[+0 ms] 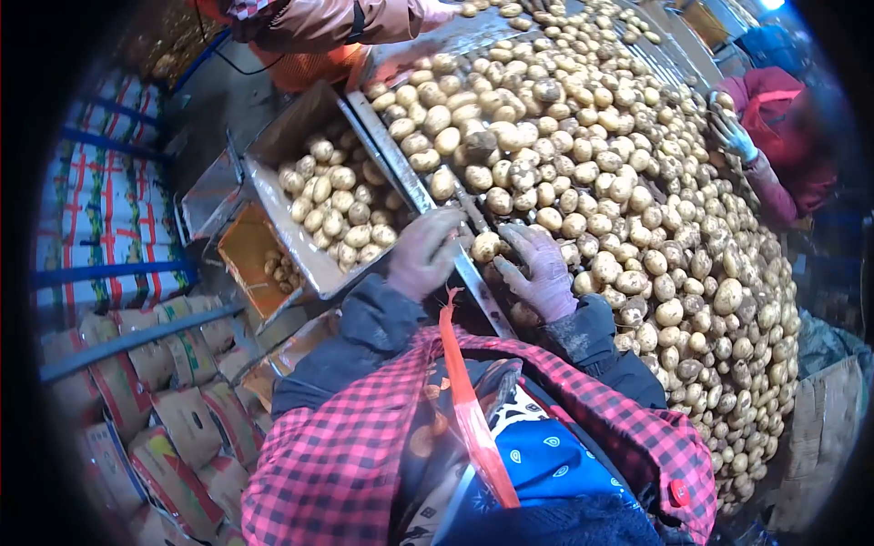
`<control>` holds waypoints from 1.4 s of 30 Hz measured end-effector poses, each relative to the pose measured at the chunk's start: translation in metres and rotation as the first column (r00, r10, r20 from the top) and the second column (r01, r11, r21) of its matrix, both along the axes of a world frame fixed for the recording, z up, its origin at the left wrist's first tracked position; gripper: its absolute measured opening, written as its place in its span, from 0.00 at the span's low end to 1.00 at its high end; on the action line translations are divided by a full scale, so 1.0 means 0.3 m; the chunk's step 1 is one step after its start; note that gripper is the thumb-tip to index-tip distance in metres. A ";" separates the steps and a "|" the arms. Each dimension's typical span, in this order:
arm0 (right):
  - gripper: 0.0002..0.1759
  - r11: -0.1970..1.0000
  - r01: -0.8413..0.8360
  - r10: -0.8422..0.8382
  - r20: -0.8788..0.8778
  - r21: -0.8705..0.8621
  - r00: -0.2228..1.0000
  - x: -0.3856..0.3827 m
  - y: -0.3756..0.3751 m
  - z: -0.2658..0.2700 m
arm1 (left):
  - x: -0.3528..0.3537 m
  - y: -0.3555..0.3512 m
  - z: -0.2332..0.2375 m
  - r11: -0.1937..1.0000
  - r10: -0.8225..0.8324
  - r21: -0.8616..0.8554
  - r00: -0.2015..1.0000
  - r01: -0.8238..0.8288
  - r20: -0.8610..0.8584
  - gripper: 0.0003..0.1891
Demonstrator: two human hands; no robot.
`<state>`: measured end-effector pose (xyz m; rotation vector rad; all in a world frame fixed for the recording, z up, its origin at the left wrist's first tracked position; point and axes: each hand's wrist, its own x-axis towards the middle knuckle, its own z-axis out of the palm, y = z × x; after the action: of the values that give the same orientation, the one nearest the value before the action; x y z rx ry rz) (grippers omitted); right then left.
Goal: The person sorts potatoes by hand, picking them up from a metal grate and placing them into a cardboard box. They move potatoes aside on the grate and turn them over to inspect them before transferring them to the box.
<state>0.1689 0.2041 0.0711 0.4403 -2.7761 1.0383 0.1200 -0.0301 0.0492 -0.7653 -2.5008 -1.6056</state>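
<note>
My left hand (pixel 423 255), in a dusty purple-grey glove, is over the metal rail (pixel 414 187) at the table's near side, beside a box of potatoes. Its thumb and fingers are apart, and I see nothing in its grasp. My right hand (pixel 543 273), gloved alike, reaches over the edge of the potato heap (pixel 628 200) with thumb and fingers spread. A single pale potato (pixel 485 245) lies between the hands, close to the right fingertips. Many potatoes in the heap carry dark soil.
Left of the rail stands a lined carton (pixel 273 205) partly filled with potatoes. Below it is an orange-lined box (pixel 246 264) holding several more. Flattened cartons (pixel 191 419) are stacked lower left. Co-workers' gloved hands (pixel 731 132) are at the right and a sleeve (pixel 309 23) at the top.
</note>
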 end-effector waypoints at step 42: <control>0.36 0.753 0.369 -0.438 -0.003 0.545 0.899 0.075 0.176 -0.116 | -0.828 0.155 -0.225 0.802 0.143 -0.592 0.988 -0.081 0.058 0.37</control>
<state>0.1915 0.2567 0.0363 -0.1959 -3.0415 0.1844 -0.1285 0.0164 -0.0184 -0.5639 -3.0880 -0.8257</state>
